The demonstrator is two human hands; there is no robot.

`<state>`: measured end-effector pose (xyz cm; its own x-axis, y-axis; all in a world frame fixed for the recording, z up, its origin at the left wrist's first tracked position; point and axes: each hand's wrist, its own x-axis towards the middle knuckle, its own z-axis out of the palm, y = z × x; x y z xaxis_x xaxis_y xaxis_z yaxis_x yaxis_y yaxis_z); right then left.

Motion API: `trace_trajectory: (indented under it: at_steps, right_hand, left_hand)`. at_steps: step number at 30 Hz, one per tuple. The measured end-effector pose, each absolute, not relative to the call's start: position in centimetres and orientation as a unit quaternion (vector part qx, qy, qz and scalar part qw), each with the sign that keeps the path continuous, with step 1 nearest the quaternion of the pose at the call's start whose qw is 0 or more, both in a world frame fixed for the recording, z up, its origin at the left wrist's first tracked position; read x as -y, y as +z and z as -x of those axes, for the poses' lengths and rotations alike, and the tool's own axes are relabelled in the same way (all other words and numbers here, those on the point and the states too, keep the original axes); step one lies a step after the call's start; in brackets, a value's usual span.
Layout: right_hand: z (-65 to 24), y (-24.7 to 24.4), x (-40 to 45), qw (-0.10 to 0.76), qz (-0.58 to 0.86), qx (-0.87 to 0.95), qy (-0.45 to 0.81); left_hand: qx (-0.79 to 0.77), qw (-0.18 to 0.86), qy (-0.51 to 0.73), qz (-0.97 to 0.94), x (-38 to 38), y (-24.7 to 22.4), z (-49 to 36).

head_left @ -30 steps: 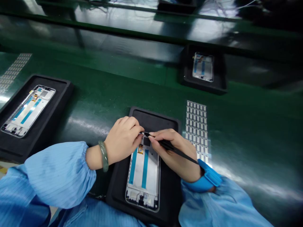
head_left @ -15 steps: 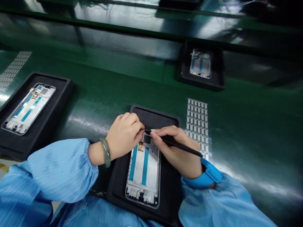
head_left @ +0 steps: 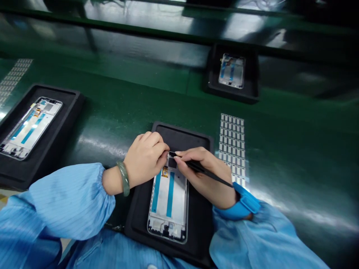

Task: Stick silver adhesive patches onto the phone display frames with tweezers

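Observation:
A phone frame (head_left: 176,194) with two blue strips lies in a black tray (head_left: 137,224) in front of me. In my right hand (head_left: 207,175) are black tweezers (head_left: 209,173), their tip at the upper end of the frame. My left hand (head_left: 147,158) is closed beside that tip, its thumb and forefinger pinched over the frame's upper left corner. Whatever lies between those fingers is too small or hidden to make out. The fingers of both hands cover part of the frame's top edge.
Right of the tray lies a sheet of small pale pieces (head_left: 232,142). Another tray (head_left: 70,98) with a phone frame (head_left: 33,125) stands at the left, near a similar sheet (head_left: 15,80). Farther back is a third tray (head_left: 252,93) holding a phone frame (head_left: 232,71).
The whole view has shifted slightly, so everything appears a little farther left. Both hands keep nearly the same pose at the frame's top end, tweezers still held.

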<state>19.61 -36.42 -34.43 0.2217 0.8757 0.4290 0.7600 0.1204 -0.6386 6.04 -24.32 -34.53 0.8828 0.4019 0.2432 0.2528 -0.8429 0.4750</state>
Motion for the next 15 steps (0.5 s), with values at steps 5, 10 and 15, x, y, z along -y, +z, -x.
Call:
trace_trajectory:
  at_steps: [5, 10, 15]
  right_hand:
    - [-19.65, -34.66, 36.69, 0.406, 0.654, 0.635, 0.069]
    - [-19.54, -34.68, 36.62, 0.410, 0.663, 0.624, 0.047]
    - [-19.40, -34.52, 36.43, 0.419, 0.694, 0.585, 0.037]
  left_hand:
    - [-0.169, 0.223, 0.173, -0.944, 24.32, -34.53, -5.99]
    - [-0.168, 0.223, 0.174, -0.944, 24.38, -34.54, -5.98]
    - [-0.174, 0.219, 0.181, -0.943, 24.40, -34.59, -6.03]
